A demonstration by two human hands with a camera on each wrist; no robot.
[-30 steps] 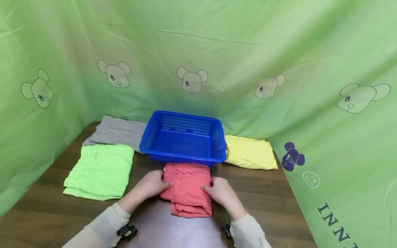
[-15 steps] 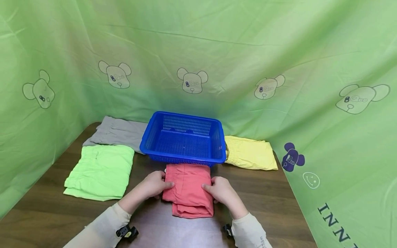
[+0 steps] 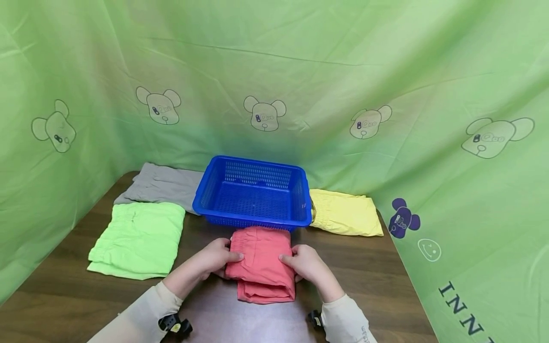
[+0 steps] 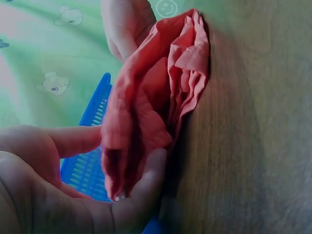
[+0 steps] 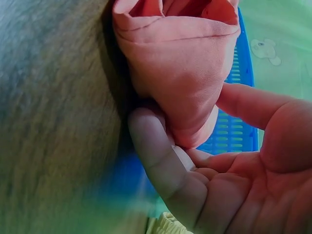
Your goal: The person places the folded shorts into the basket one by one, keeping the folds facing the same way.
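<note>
A folded pair of coral-red shorts point(image 3: 261, 259) lies flat in front of the blue basket point(image 3: 253, 224). My left hand point(image 3: 216, 257) grips its left edge, thumb on top and fingers curled underneath, as the left wrist view shows along the folded layers point(image 4: 131, 112). From the right side my right hand point(image 3: 306, 264) holds the opposite edge the same way. In the right wrist view a finger point(image 5: 151, 136) reaches beneath the rounded fold point(image 5: 180, 73) while the thumb point(image 5: 253, 102) presses its upper face.
Folded light-green shorts point(image 3: 139, 238) lie to the left, with a grey folded garment point(image 3: 167, 183) behind them. Yellow folded shorts point(image 3: 345, 212) are at the basket's right. A green curtain point(image 3: 274, 62) closes off the back and sides of the wooden table point(image 3: 356, 286).
The red shorts have shifted slightly to the right, and my left hand has followed. My right hand keeps its hold with hardly any movement.
</note>
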